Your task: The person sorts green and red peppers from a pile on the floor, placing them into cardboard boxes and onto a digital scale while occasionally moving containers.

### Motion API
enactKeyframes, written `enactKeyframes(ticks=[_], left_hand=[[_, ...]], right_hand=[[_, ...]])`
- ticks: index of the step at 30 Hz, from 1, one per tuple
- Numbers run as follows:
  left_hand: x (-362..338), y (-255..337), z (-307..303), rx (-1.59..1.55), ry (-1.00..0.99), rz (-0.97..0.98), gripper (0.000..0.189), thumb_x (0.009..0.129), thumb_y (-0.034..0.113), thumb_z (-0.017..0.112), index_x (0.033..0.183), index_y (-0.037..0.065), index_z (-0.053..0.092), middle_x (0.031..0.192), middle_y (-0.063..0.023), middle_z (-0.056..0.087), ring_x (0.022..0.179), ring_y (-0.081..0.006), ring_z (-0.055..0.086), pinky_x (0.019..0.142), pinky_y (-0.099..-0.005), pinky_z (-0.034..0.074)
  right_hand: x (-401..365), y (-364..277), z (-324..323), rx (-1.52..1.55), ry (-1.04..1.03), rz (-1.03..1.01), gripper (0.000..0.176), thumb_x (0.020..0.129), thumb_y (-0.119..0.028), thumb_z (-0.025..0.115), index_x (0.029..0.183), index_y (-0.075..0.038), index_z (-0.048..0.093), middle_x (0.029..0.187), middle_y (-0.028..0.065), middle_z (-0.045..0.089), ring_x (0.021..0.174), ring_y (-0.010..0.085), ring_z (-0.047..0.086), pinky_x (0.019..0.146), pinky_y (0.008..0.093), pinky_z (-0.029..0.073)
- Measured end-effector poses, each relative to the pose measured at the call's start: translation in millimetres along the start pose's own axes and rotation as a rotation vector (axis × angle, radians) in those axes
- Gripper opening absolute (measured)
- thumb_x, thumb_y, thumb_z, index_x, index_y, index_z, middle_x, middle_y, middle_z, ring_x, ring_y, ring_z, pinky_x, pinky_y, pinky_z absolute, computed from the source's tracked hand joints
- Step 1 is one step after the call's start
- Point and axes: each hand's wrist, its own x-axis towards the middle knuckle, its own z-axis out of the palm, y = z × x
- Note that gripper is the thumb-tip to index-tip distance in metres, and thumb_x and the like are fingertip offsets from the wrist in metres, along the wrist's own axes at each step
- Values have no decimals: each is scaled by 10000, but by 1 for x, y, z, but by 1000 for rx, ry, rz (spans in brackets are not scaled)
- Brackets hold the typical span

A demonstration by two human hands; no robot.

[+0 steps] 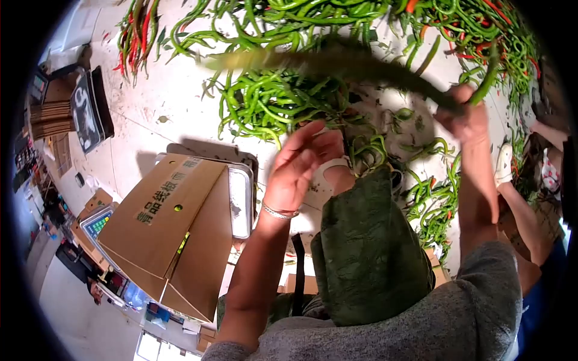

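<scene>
I see right hand (466, 117) clenched on long pepper (337, 60), blurred, axis running leftward from grip. Left hand (298, 165) released, empty, nearer pepper pile (271, 102).

Both arms stretched forward from shoulders, forearms bare. Left arm: elbow slightly bent, forearm rising steeply toward centre of view, wrist straight. Left hand (298, 159): open, fingers long and loosely together, tips pointing up and right, palm turned inward toward midline. Right arm: forearm near vertical at right of view, reaching farther out than left. Right hand (466, 117): closed in fist, knuckles uppermost, slightly motion-blurred. Hands well apart, left one lower.
</scene>
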Motion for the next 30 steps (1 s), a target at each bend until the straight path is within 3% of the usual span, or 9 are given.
enactKeyframes(ticks=[4, 9, 12, 17, 19, 22, 25, 27, 30], left_hand=[[18, -9, 44, -243, -12, 173, 787, 826, 308, 607, 1417, 95, 132, 1383, -209, 330, 1264, -293, 349, 1058, -430, 227], [0, 10, -3, -330, 275, 286, 284, 908, 268, 501, 1155, 128, 506, 604, -7, 491, 755, -202, 586, 940, -446, 384], [-20, 33, -27, -265, 418, 376, 258, 906, 263, 506, 1118, 120, 537, 655, -5, 516, 712, -184, 552, 817, -412, 435], [-37, 47, -28, -245, 532, 393, 223, 900, 237, 523, 1085, 119, 564, 772, -12, 573, 759, -181, 541, 734, -348, 443], [-41, 45, -29, -231, 493, 398, 213, 895, 212, 530, 1083, 116, 560, 810, -30, 592, 768, -180, 539, 702, -318, 435], [-44, 40, -33, -214, 474, 403, 206, 889, 185, 537, 1076, 99, 554, 851, -45, 595, 766, -176, 516, 669, -300, 426], [-38, 31, -30, -219, 465, 396, 217, 891, 187, 535, 1086, 92, 550, 888, -52, 580, 774, -166, 519, 651, -284, 425], [-33, 23, -30, -201, 396, 399, 260, 886, 174, 541, 1127, 74, 535, 921, -64, 583, 793, -165, 532, 660, -282, 442], [-14, 13, -13, -115, 359, 264, 304, 882, 176, 551, 1161, 59, 521, 1012, -86, 586, 846, -157, 535, 692, -255, 447]], right_hand=[[2, 49, 79, -190, -139, 420, 379, 802, -323, 656, 969, 15, 619, 670, 55, 593, 560, 114, 552, 470, 248, 429], [27, 132, 51, -312, 286, 361, 282, 880, -257, 573, 993, 2, 587, 877, 93, 611, 772, 164, 598, 601, 281, 495], [64, 160, 33, -228, 649, 291, 366, 851, -315, 605, 1057, -18, 546, 935, 118, 596, 814, 199, 599, 633, 303, 511], [135, 98, 62, -538, 382, 276, 314, 838, -366, 598, 831, -55, 557, 634, 7, 550, 573, 108, 499, 553, 304, 407], [157, 74, 54, -610, 152, -280, 263, 888, -330, 530, 860, -71, 569, 622, -3, 541, 556, 86, 506, 498, 262, 404], [152, 34, 37, -831, 136, -6, 289, 895, -339, 512, 922, -59, 580, 653, 44, 572, 591, 144, 563, 561, 307, 453], [135, 38, 19, -1735, 387, 195, 320, 856, -341, 553, 906, -26, 577, 747, 113, 602, 714, 253, 599, 651, 389, 479], [113, 55, 24, -1546, 606, -168, 345, 849, -352, 547, 989, -38, 581, 835, 157, 616, 821, 336, 598, 728, 438, 472], [84, 56, 104, -1204, 374, 46, 517, 870, -347, 533, 1252, -16, 422, 1152, 211, 522, 1023, 339, 555, 874, 396, 443]])
